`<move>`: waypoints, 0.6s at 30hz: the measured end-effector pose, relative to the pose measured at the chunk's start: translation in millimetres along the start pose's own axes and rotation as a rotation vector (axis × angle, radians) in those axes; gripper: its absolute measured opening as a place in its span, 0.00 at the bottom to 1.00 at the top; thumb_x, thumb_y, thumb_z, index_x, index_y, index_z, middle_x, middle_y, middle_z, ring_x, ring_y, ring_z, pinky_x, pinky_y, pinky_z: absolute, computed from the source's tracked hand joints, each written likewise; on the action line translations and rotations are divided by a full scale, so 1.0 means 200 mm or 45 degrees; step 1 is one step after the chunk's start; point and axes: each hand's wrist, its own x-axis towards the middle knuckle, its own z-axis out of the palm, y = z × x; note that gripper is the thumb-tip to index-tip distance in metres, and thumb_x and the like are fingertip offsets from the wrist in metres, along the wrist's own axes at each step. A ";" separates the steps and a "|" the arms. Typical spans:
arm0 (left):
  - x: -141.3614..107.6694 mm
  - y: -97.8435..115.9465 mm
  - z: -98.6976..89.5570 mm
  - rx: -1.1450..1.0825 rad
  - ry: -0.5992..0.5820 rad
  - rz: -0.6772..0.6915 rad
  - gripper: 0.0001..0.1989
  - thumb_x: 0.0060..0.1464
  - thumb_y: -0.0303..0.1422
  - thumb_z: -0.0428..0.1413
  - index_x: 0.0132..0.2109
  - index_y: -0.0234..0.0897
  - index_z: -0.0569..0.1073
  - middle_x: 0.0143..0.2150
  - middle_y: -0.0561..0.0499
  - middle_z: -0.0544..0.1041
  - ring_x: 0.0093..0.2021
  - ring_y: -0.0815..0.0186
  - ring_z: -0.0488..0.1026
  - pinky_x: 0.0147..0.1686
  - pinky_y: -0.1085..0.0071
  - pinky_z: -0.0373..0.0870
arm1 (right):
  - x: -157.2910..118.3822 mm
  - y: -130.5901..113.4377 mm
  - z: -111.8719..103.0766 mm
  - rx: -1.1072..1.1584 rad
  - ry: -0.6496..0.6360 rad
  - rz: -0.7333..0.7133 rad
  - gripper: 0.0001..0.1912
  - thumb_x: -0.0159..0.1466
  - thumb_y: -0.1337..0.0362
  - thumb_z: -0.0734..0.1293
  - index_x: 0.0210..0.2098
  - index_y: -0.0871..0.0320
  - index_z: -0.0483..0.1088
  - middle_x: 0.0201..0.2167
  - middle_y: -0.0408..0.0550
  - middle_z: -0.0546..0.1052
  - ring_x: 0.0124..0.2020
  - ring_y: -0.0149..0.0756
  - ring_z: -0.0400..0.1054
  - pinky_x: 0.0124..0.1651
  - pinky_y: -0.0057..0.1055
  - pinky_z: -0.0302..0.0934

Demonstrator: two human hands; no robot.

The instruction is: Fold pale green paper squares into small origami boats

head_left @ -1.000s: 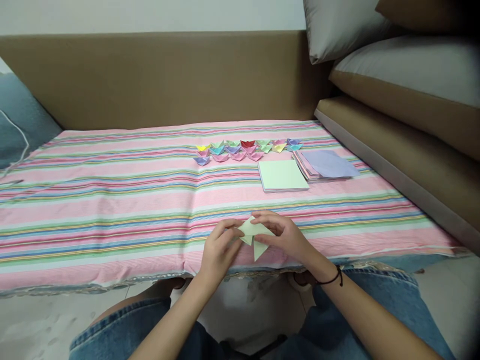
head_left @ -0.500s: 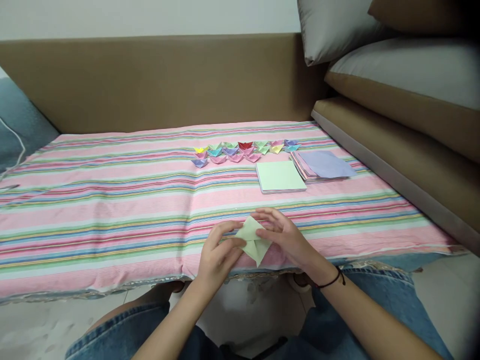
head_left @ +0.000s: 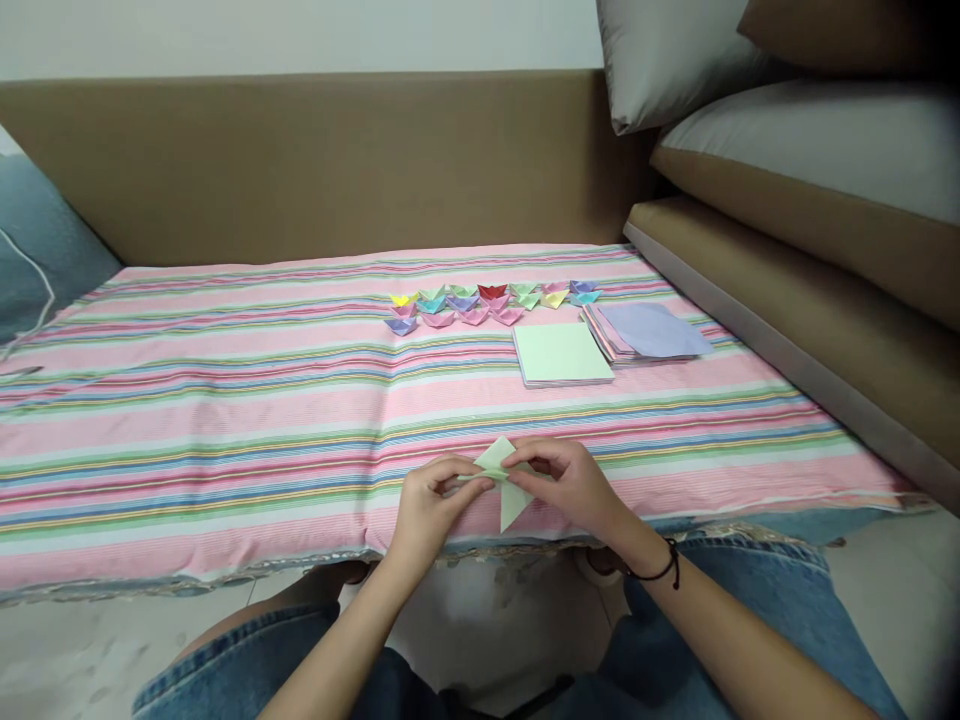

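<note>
A light green folded paper (head_left: 514, 504) is held up over the front edge of the striped cloth. My left hand (head_left: 429, 508) pinches its left side between thumb and fingers. On the other side, my right hand (head_left: 574, 485) pinches the paper near its middle with thumb and forefinger. One pointed flap stands up above the fingertips and another hangs down below them. The fingers partly cover the folds at the centre.
Several small folded paper boats (head_left: 474, 316) in many colours stand in rows farther back. A stack of pale green paper squares (head_left: 564, 354) lies in front of a purple-topped paper stack (head_left: 656, 330). Cushions (head_left: 810, 150) are piled at the right on the striped cloth's (head_left: 277, 420) far side.
The paper has gone from a flatter diamond to a shape pinched in at the middle, with its left part folded narrow. Both hands have closed in on its centre.
</note>
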 end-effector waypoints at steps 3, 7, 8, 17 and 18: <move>-0.01 0.01 0.01 -0.040 0.024 -0.096 0.04 0.42 0.32 0.63 0.28 0.36 0.77 0.28 0.50 0.78 0.29 0.66 0.74 0.29 0.74 0.71 | 0.00 0.00 0.01 -0.024 0.010 -0.043 0.05 0.55 0.65 0.68 0.31 0.57 0.75 0.29 0.49 0.75 0.31 0.37 0.70 0.32 0.31 0.65; -0.01 0.01 0.02 -0.028 0.088 -0.189 0.06 0.39 0.33 0.64 0.25 0.35 0.76 0.24 0.51 0.77 0.25 0.68 0.72 0.24 0.76 0.67 | 0.00 -0.01 0.01 -0.041 0.001 -0.081 0.07 0.59 0.63 0.65 0.32 0.56 0.75 0.31 0.49 0.76 0.35 0.38 0.69 0.34 0.32 0.64; -0.01 0.02 0.02 -0.018 0.097 -0.209 0.06 0.39 0.33 0.63 0.25 0.35 0.76 0.23 0.51 0.76 0.23 0.69 0.70 0.23 0.76 0.66 | 0.00 -0.02 0.01 -0.036 0.001 -0.083 0.08 0.60 0.62 0.64 0.32 0.56 0.75 0.31 0.49 0.76 0.35 0.39 0.69 0.34 0.32 0.63; -0.02 0.02 0.05 -0.063 0.057 -0.259 0.08 0.40 0.34 0.63 0.26 0.34 0.74 0.23 0.53 0.73 0.23 0.72 0.67 0.23 0.77 0.62 | -0.01 0.00 0.05 -0.060 0.228 -0.038 0.04 0.54 0.64 0.69 0.24 0.57 0.72 0.25 0.47 0.75 0.29 0.37 0.68 0.32 0.31 0.62; -0.02 0.02 0.05 -0.082 0.057 -0.260 0.09 0.39 0.34 0.64 0.26 0.34 0.73 0.22 0.54 0.73 0.22 0.73 0.67 0.22 0.78 0.61 | -0.01 0.00 0.05 -0.057 0.243 -0.023 0.05 0.54 0.65 0.69 0.23 0.58 0.71 0.24 0.47 0.74 0.28 0.36 0.68 0.31 0.31 0.62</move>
